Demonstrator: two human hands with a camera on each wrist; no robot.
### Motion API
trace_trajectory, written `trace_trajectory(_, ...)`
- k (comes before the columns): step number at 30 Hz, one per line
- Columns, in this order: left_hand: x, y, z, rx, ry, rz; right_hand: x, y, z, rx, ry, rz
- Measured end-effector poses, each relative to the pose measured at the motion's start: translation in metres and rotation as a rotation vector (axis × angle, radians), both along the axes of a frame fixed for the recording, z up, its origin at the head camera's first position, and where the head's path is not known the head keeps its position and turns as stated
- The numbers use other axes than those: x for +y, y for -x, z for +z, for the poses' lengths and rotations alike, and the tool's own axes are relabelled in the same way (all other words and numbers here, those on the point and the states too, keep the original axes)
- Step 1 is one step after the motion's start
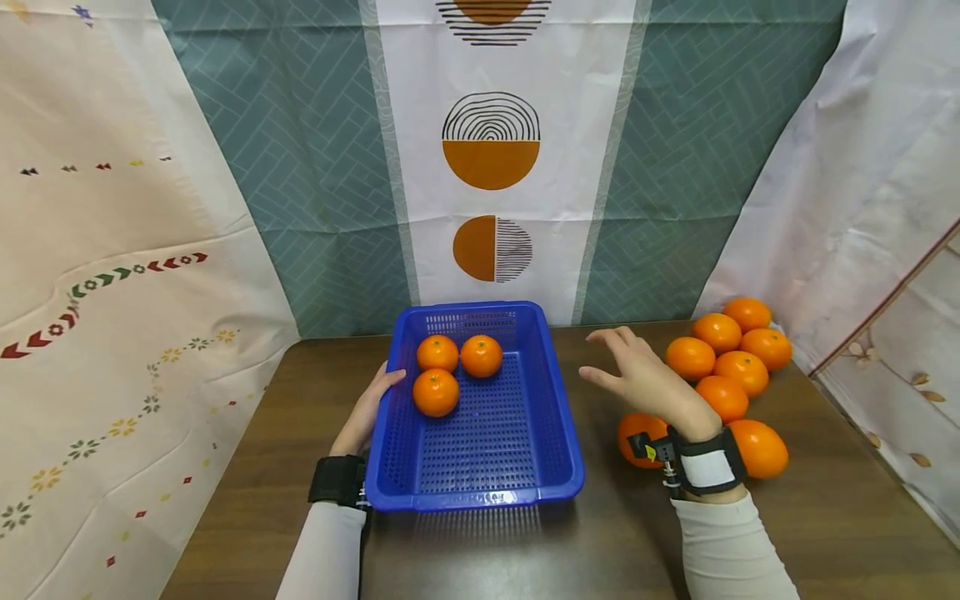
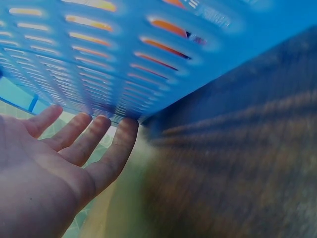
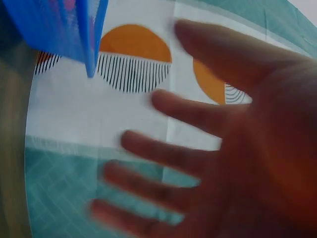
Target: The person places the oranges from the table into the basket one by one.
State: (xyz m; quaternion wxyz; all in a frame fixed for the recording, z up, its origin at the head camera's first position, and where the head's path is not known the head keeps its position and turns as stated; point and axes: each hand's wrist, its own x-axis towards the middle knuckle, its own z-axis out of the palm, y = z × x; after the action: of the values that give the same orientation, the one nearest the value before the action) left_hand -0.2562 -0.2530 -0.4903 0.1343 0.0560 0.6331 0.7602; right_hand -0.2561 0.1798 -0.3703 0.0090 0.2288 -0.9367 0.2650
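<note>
A blue plastic basket (image 1: 573, 442) stands on the table with three oranges (image 1: 436, 392) in its left back part. The left hand (image 1: 367, 408) is at the basket's left side; in the left wrist view this hand (image 2: 74, 158) has its fingertips against the slotted wall, the fingers extended. To the right of the basket the right hand (image 1: 652, 379) is raised above the table, holding nothing. Its fingers are spread in the right wrist view, where the hand (image 3: 213, 144) is blurred and a corner of the basket (image 3: 54, 29) shows at the upper left.
Several oranges (image 1: 741, 372) lie in a group at the right back of the table. One more orange (image 1: 639, 437) is partly hidden by the right wrist strap, and another (image 1: 759, 448) lies right of that wrist. Patterned cloth (image 1: 330, 167) hangs behind the wooden table (image 1: 255, 483).
</note>
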Motion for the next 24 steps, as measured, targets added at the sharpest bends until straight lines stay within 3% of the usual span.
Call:
trace_trajectory(6,0.001,-0.001,0.001,0.001,-0.013,0.008,0.003,-0.009,-0.002,-0.184,-0.23,-0.031)
trace_trajectory(11,0.002,-0.001,0.001,0.0,-0.017,-0.005,0.002,-0.01,-0.006,-0.273,-0.352,-0.089)
trace_trajectory(17,0.002,-0.001,0.0,0.004,-0.011,-0.001,-0.001,-0.009,-0.011,-0.306,-0.436,-0.126)
trace_trajectory(24,0.001,-0.001,-0.001,0.006,-0.007,-0.003,-0.003,-0.006,-0.017,-0.369,-0.457,-0.139)
